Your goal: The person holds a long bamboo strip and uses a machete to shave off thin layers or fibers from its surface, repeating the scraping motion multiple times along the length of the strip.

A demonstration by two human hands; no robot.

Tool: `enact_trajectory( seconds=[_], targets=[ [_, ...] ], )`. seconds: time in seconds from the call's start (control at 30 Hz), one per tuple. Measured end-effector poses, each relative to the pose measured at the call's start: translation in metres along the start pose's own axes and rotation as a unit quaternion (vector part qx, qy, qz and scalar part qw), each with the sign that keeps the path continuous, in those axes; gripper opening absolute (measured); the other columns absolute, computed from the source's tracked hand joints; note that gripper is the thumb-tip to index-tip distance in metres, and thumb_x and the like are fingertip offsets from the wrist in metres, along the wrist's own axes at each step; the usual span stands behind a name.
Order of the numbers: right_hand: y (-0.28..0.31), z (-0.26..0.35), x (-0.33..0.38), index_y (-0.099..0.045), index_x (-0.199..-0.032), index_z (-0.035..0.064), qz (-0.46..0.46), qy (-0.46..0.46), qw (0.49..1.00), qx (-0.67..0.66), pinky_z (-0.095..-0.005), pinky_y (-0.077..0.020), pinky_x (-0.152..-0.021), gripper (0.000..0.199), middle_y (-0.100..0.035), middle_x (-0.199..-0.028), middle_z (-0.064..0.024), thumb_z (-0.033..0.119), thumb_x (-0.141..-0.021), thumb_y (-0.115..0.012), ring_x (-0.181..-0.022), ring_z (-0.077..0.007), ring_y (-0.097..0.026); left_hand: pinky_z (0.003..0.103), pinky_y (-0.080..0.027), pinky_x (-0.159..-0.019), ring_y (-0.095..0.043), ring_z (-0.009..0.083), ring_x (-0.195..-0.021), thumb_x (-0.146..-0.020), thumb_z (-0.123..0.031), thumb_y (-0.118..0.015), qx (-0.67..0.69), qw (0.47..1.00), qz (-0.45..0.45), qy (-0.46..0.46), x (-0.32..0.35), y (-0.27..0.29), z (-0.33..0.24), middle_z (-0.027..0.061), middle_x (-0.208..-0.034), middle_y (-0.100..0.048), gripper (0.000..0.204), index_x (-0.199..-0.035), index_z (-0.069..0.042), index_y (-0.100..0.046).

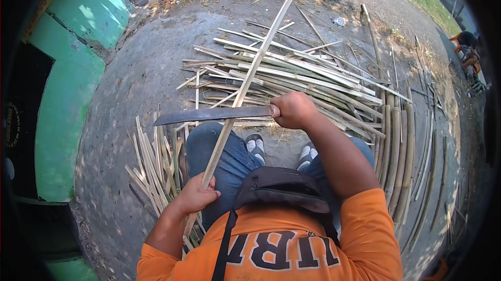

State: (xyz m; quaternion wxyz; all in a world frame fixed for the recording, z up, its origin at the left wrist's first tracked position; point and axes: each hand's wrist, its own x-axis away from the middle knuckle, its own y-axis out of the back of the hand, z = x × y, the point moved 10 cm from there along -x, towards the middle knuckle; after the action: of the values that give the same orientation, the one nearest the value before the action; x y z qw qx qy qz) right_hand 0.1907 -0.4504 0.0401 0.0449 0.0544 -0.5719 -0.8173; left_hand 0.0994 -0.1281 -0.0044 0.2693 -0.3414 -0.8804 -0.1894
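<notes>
The left hand [200, 195] is wrapped around the strip [250, 76] near its lower end, a short tail running on below the grip, and the right hand [295, 109] is closed on the handle of the long knife [201, 116], just right of the strip. The blade lies across the strip well above the left hand, its tip reaching out to the left; from where I stand I cannot tell whether the edge is biting or merely resting there. To my eye this is shaving or trimming, and doing it well would come down to a steady strip and a shallow blade angle: long, even strokes that take a thin curl, not a hard chop that could dig in and split it. I would want each stroke to run away from the left hand, and the left knee [206, 140] clear of the edge, since it sits low beneath the strip by the blade. A firm lower grip matters because the far end juts out freely over the pile [313, 75]. Farther off, a bundle [156, 174] of split pieces lies left of the strip, and round poles [399, 145] lie well to its right.
</notes>
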Motion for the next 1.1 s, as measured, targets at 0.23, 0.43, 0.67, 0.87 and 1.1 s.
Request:
enact_trajectory(
  seconds=[0.23,0.43,0.67,0.87,1.1],
  targets=[
    [0.007,0.023,0.000,-0.070,-0.085,0.0141,-0.029,0.052,0.998,0.014,-0.0501,-0.0563,-0.073,0.019,-0.072,-0.078,-0.0122,0.031,-0.088,-0.061,-0.079,-0.0370,-0.071,0.024,-0.042,-0.059,-0.047,0.0043,-0.066,-0.084,-0.006,-0.076,-0.065,0.997,-0.034,-0.029,-0.002,-0.001,-0.007,-0.0055,-0.076,-0.050,0.027,-0.093,-0.009,-0.051],
    [0.006,-0.001,-0.003,-0.071,-0.089,0.0137,-0.033,-0.018,0.999,-0.007,-0.0506,-0.0565,-0.075,0.018,-0.073,-0.080,-0.0144,0.030,-0.088,-0.062,-0.081,-0.0379,-0.071,0.025,-0.042,-0.059,-0.048,0.0051,-0.067,-0.083,-0.007,-0.077,-0.072,0.996,-0.044,-0.036,-0.008,0.003,0.000,-0.0049,-0.077,-0.051,0.026,-0.093,-0.009,-0.052],
    [-0.007,0.044,-0.003,-0.069,-0.086,0.0134,-0.004,0.080,0.996,0.036,-0.0498,-0.0561,-0.069,0.021,-0.071,-0.076,-0.0124,0.032,-0.091,-0.059,-0.075,-0.0365,-0.070,0.026,-0.043,-0.059,-0.049,0.0058,-0.067,-0.083,-0.008,-0.077,-0.069,0.996,-0.039,-0.027,-0.008,0.004,0.001,-0.0044,-0.077,-0.052,0.026,-0.093,-0.009,-0.053],
    [0.016,-0.019,-0.006,-0.068,-0.086,0.0109,-0.087,-0.026,0.995,-0.049,-0.0542,-0.0533,-0.071,0.013,-0.068,-0.077,-0.0167,0.023,-0.083,-0.064,-0.079,-0.0418,-0.067,0.025,-0.043,-0.059,-0.049,0.0053,-0.067,-0.084,-0.008,-0.076,-0.063,0.995,-0.052,-0.050,-0.006,0.000,-0.009,-0.0046,-0.076,-0.052,0.025,-0.094,-0.009,-0.053],
    [0.006,0.037,-0.001,-0.069,-0.086,0.0140,-0.067,0.100,0.993,-0.011,-0.0491,-0.0550,-0.067,0.022,-0.070,-0.072,-0.0107,0.034,-0.091,-0.061,-0.072,-0.0361,-0.070,0.023,-0.039,-0.055,-0.047,0.0034,-0.064,-0.084,-0.004,-0.076,-0.038,0.997,-0.043,-0.044,-0.006,0.000,-0.008,-0.0063,-0.075,-0.050,0.027,-0.093,-0.010,-0.052]
  ],
)
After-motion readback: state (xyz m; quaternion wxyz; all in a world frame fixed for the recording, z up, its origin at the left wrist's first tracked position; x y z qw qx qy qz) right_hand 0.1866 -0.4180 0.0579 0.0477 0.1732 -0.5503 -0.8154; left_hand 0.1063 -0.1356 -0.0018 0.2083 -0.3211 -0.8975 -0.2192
